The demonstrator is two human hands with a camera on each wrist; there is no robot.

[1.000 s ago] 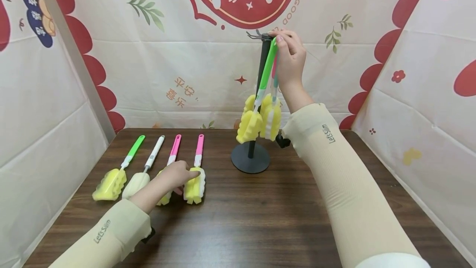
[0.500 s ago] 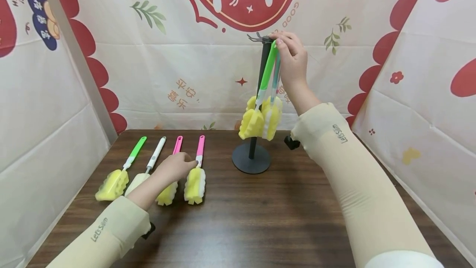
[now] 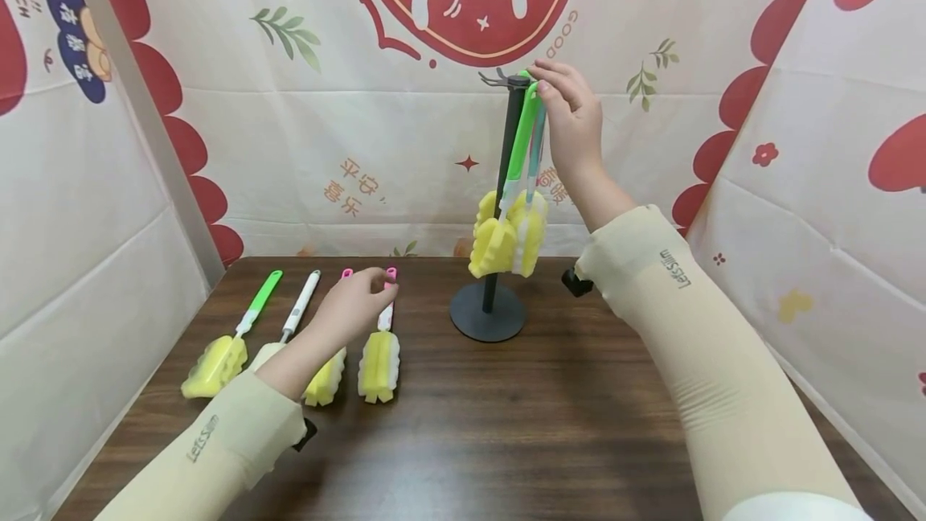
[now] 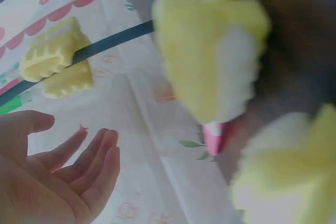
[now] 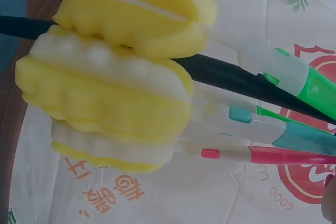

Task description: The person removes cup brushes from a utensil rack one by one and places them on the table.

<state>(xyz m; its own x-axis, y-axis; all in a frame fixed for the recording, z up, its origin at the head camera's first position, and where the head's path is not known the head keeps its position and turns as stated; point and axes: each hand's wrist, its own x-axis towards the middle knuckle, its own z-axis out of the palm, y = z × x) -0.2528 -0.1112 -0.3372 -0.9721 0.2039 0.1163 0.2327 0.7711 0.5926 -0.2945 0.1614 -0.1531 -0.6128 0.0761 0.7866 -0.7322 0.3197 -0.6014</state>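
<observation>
My right hand [image 3: 575, 119] is at the top of a black stand [image 3: 488, 316], thumb and fingertips pinching the upper end of a green-handled bottle brush [image 3: 522, 143]. Its yellow sponge head hangs downward. Beside it hang a teal-handled brush [image 5: 307, 139] and a pink-handled brush [image 5: 294, 156], sponge heads bunched together. My left hand [image 3: 354, 304] hovers above the table over two pink-handled brushes, the right one [image 3: 379, 364] and the left one [image 3: 325, 376], partly covering their handles. In the left wrist view its fingers are relaxed and apart, holding nothing.
Further left on the brown wooden table [image 3: 492, 424] lie a green-handled brush [image 3: 217, 364] and a white-handled brush [image 3: 300, 304]. A printed white cloth [image 3: 405, 135] hangs behind and along both sides. Several thin prongs stick out at the stand's top.
My left hand has moved up and away from me, from the pink-handled brushes' sponge heads to their handles. My right hand stays at the stand's top while the green-handled brush has turned slightly.
</observation>
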